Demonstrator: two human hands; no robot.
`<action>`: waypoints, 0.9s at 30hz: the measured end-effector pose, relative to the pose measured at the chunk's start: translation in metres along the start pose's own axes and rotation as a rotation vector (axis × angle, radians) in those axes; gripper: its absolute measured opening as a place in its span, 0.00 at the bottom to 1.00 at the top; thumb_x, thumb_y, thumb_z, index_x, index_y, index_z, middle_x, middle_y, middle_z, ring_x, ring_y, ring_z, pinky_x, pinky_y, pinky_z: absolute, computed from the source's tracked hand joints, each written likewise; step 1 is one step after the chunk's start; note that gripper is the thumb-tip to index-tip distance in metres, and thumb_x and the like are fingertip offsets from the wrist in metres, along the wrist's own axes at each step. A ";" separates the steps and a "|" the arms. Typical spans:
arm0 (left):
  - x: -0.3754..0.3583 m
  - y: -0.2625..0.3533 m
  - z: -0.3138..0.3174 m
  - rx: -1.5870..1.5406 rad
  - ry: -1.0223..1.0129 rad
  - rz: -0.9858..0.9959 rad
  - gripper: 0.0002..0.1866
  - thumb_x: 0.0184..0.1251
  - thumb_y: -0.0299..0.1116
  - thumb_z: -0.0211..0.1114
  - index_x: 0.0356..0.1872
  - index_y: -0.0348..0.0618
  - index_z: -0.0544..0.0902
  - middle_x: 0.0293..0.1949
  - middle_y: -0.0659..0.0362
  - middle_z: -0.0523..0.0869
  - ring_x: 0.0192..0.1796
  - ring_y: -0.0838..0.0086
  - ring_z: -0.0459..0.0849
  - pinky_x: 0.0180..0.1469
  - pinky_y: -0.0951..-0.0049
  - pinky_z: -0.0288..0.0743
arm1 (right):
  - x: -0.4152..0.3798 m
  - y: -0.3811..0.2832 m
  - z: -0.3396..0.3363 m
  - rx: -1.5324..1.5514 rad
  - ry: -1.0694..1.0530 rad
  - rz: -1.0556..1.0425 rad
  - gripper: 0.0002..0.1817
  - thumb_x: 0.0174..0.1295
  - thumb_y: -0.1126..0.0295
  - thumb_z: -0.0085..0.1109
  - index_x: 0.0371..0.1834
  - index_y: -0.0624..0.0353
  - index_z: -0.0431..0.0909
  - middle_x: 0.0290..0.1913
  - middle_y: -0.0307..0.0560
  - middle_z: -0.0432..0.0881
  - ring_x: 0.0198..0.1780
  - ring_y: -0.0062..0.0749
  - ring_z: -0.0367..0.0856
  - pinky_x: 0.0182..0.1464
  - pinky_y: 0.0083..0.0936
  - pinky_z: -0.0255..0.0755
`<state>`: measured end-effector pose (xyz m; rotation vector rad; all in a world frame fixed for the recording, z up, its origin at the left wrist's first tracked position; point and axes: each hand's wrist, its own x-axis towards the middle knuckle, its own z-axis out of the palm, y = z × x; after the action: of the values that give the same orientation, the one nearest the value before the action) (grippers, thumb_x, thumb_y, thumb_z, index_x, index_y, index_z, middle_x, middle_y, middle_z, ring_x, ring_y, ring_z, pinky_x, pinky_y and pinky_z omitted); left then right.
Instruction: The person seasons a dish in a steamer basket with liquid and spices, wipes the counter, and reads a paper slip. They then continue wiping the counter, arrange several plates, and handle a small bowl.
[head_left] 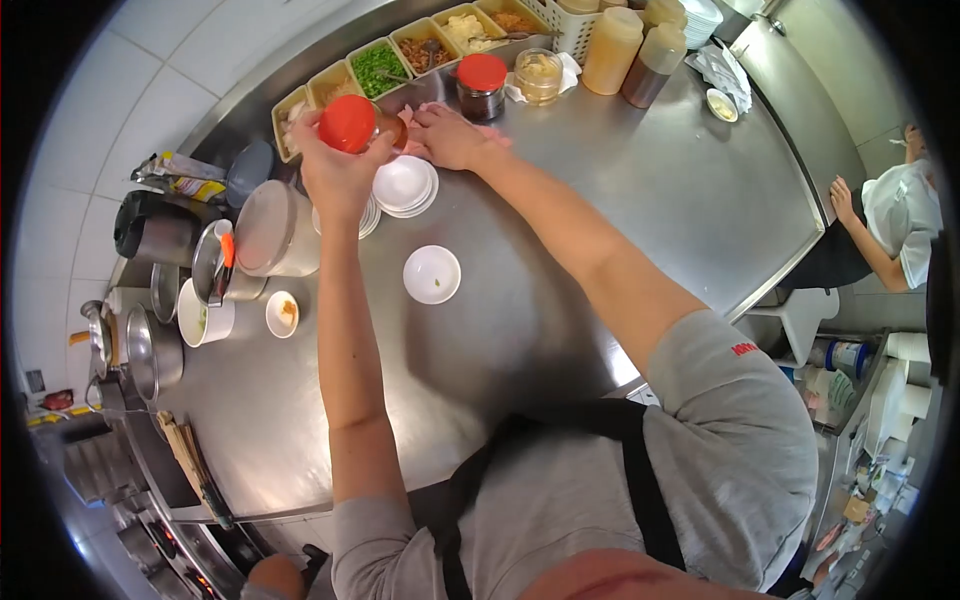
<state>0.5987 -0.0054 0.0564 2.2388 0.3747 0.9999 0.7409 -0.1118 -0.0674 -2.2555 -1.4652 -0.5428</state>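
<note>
Left hand (338,175) — closed around red-lidded jar (347,124); right hand (452,137) — spread over pink cloth (496,136), just right of jar.

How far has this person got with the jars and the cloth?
Apparently done: one red-lidded jar stands closed on the counter. In hand: the left hand holds another jar up while the right hand rests on a pink cloth. Probably remaining: finishing with the cloth and setting the raised jar down.

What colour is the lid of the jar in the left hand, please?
The lid is red, clearest in the head view.
</note>
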 end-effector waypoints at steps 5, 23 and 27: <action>-0.002 -0.004 0.044 0.084 -0.146 -0.017 0.41 0.32 0.42 0.76 0.50 0.39 0.65 0.39 0.47 0.81 0.42 0.55 0.81 0.44 0.63 0.74 | -0.042 0.011 -0.050 0.352 -0.181 -0.010 0.10 0.50 0.68 0.54 0.37 0.56 0.77 0.44 0.48 0.76 0.52 0.44 0.70 0.55 0.37 0.62; 0.002 0.061 0.144 0.572 -0.101 0.466 0.35 0.41 0.42 0.73 0.54 0.46 0.70 0.54 0.50 0.73 0.58 0.58 0.68 0.51 0.55 0.62 | -0.216 -0.006 -0.173 0.359 -0.017 0.259 0.14 0.38 0.84 0.49 0.29 0.56 0.78 0.43 0.46 0.77 0.46 0.43 0.73 0.46 0.33 0.69; 0.018 0.064 0.170 0.857 -0.238 0.394 0.28 0.47 0.48 0.68 0.49 0.48 0.74 0.46 0.50 0.79 0.51 0.61 0.76 0.51 0.54 0.61 | -0.219 0.002 -0.179 0.412 -0.067 0.240 0.15 0.39 0.83 0.51 0.31 0.54 0.79 0.45 0.45 0.76 0.48 0.44 0.72 0.46 0.34 0.69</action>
<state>0.7371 -0.1201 0.0244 3.2684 0.2881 0.8243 0.6409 -0.3735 -0.0296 -2.0887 -1.1815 -0.0809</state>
